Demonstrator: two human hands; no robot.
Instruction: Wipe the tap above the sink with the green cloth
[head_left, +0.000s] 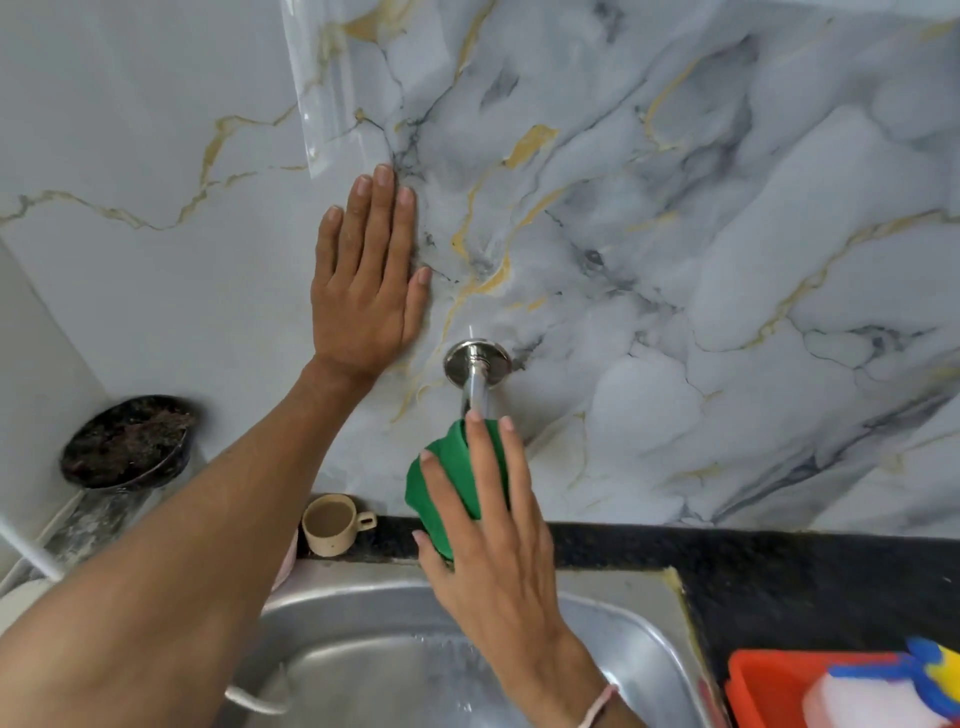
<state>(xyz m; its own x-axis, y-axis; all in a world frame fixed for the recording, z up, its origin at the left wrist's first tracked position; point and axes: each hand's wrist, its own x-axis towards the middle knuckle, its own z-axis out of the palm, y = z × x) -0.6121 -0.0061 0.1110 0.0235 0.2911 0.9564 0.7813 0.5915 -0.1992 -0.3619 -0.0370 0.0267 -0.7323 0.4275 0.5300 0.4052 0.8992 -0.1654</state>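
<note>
A chrome tap (475, 371) sticks out of the marble-patterned wall on a round flange, above the steel sink (613, 639). My right hand (493, 540) presses the green cloth (441, 478) over the tap's body, fingers spread across the cloth; most of the tap below the flange is hidden under cloth and hand. My left hand (366, 280) lies flat on the wall, fingers together and pointing up, to the upper left of the flange, holding nothing.
A small beige cup (332, 525) stands on the dark ledge left of the tap. A dark round bowl-like thing (127, 441) sits at the far left corner. An orange tray (769, 680) with a white and blue-yellow item is at lower right on the black counter.
</note>
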